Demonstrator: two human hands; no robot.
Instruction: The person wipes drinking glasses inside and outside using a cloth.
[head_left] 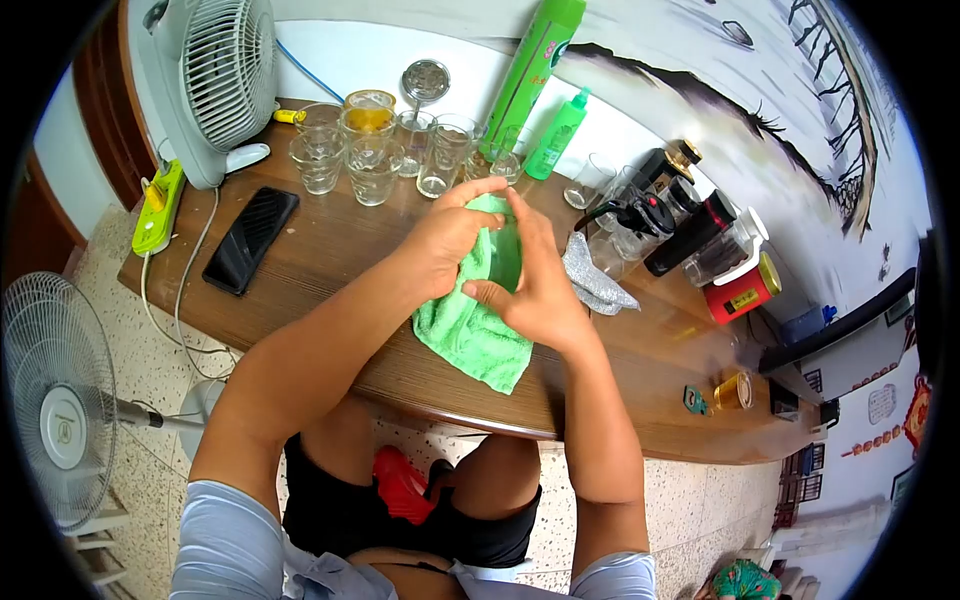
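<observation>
A light green cloth (472,335) hangs between my two hands over the front part of the wooden table. My left hand (445,245) is closed on its upper left side, thumb and fingers pinching the fabric. On the other side my right hand (545,285) curves round the cloth, its thumb in front and its fingers stretched along the top. A smooth, pale green patch shows between the hands; whether a glass is inside the cloth I cannot tell. Just beyond my hands stand several clear glasses, among them a tall glass (447,155) and a short glass (373,172).
A black phone (250,240) lies left, near a desk fan (215,75) and a green power strip (158,208). Behind the glasses stand a green spray can (530,75) and pump bottle (557,137). A coffee pot (632,220) and red tin (742,290) are right.
</observation>
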